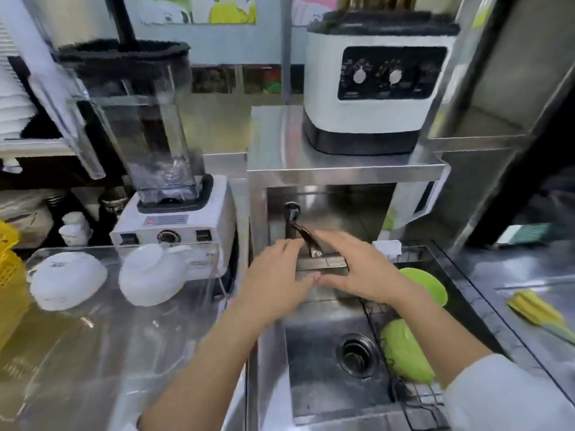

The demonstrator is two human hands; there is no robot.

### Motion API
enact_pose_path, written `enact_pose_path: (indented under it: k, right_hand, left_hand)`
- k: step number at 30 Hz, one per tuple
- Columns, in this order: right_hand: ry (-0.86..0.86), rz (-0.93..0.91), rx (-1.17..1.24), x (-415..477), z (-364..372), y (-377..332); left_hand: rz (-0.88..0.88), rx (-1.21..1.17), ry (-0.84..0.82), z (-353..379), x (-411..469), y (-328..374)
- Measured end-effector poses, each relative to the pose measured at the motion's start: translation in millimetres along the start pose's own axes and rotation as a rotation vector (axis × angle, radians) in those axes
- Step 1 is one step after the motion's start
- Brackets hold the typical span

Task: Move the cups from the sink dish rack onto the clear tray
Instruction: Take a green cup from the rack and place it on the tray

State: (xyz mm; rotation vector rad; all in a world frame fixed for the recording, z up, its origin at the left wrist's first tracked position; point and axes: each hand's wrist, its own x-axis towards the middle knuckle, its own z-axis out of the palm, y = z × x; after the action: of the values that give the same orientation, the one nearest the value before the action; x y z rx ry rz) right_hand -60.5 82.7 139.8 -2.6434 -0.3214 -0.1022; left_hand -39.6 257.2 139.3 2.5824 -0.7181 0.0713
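Note:
Two white cups lie upside down on the clear tray at the left: one far left, one beside it. In the black wire dish rack on the sink's right side sit two green cups, one at the back and one nearer me. My left hand and my right hand are held together over the back of the sink, fingers spread, just below the tap. Neither hand holds anything.
A blender stands behind the tray. A white machine sits on a steel shelf above the sink. A yellow basket is at the far left. A yellow brush lies on the right counter.

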Motion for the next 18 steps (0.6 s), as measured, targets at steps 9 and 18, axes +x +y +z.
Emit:
enact_pose_path:
  k: [9, 18]
  right_hand:
    - [0.088, 0.402, 0.111, -107, -26, 180]
    - [-0.012, 0.545, 0.25, -116, 13, 231]
  left_hand:
    - [0.004, -0.16, -0.28, 143, 62, 117]
    - [-0.084, -0.25, -0.44, 195, 88, 126]
